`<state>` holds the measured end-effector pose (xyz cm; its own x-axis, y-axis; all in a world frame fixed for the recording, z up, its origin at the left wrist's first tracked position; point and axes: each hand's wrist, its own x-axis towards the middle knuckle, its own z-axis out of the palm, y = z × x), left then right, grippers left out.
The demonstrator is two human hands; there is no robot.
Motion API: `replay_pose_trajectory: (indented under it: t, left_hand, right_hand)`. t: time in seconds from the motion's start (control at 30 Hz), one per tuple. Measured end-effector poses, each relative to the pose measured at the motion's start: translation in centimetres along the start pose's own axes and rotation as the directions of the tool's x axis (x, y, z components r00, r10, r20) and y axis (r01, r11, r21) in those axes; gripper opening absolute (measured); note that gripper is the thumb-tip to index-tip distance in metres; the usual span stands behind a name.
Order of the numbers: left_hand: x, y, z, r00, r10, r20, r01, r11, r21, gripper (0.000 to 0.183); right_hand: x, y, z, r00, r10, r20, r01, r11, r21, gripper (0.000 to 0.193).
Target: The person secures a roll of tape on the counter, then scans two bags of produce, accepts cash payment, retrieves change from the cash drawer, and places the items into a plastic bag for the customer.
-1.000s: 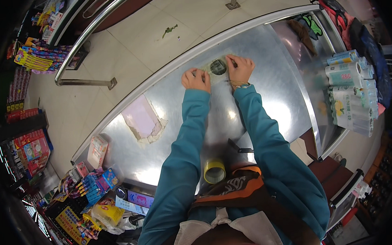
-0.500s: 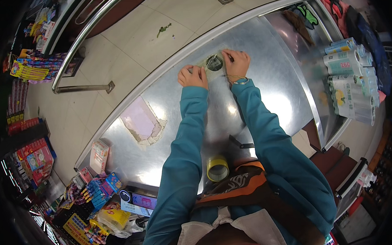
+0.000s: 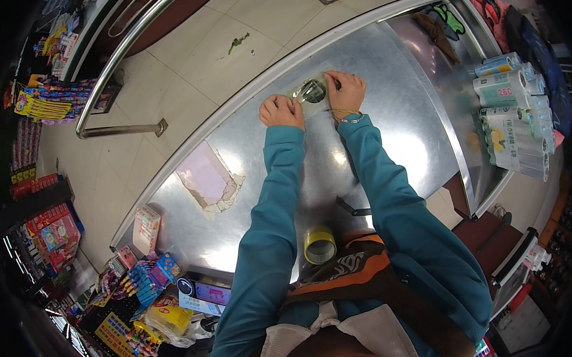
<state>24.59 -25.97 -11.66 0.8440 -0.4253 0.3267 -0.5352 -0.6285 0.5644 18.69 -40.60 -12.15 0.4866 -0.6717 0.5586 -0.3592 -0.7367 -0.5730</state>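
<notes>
1. Hand position: my left hand (image 3: pixel 281 111) and right hand (image 3: pixel 346 92) are in nearly the same place as half a second earlier.
2. Changed condition: bright streaks on the clear film (image 3: pixel 302 89) now gather nearer my left fingers; half a second earlier, fine lines lay further toward the middle.
3. Left fingers: curled, thumb and forefinger together on the film's left end.
4. Right fingers: thumb and forefinger pinched together on the film's upper right end. How tightly either grips, I cannot tell.
5. Film location: between my hands, near the counter's far edge, across a dark round patch (image 3: pixel 319 96). I cannot tell whether this patch is an opening or an object.
6. Work surface: a shiny metal counter (image 3: pixel 389 102) with a ragged-edged lilac patch (image 3: pixel 201 171) left of my forearms. Near my body are a yellow tape roll (image 3: pixel 316 232) and a black hinged piece (image 3: pixel 352 208).
7. Room: pale tiled floor (image 3: pixel 183 61), curved metal rail (image 3: pixel 125 129), and red boxes (image 3: pixel 57 237) at far left.
8. Markings: the wrapped rolls (image 3: pixel 498 93) at right carry coloured print including red digits; a yellow sign (image 3: pixel 118 339) at lower left bears dark characters.
</notes>
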Motion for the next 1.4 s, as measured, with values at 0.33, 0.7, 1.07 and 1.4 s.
replay_pose_trajectory:
  t: [0.33, 0.7, 1.07, 1.4]
  left_hand:
    - [-0.6, -1.0, 1.0, 0.957, 0.288, 0.014, -0.288, 0.953, 0.092, 0.037]
    - [-0.5, -0.1, 0.7, 0.856, 0.385, 0.345, -0.459, 0.873, 0.165, 0.053]
    - [-0.4, 0.3, 0.5, 0.843, 0.350, 0.409, -0.425, 0.899, 0.108, 0.057]
    - [-0.5, 0.4, 0.5, 0.845, 0.368, 0.389, -0.444, 0.888, 0.124, 0.054]
  right_hand:
    - [-0.1, 0.0, 0.1, 1.000, 0.013, 0.000, -0.013, 1.000, -0.022, 0.006]
    - [-0.3, -0.3, 0.0, 0.997, 0.080, 0.021, -0.079, 0.996, -0.035, 0.005]
    - [-0.2, -0.3, 0.0, 0.998, 0.055, -0.013, -0.056, 0.996, -0.075, 0.005]
    - [-0.2, -0.4, -0.2, 0.999, 0.042, -0.027, -0.045, 0.992, -0.114, 0.008]
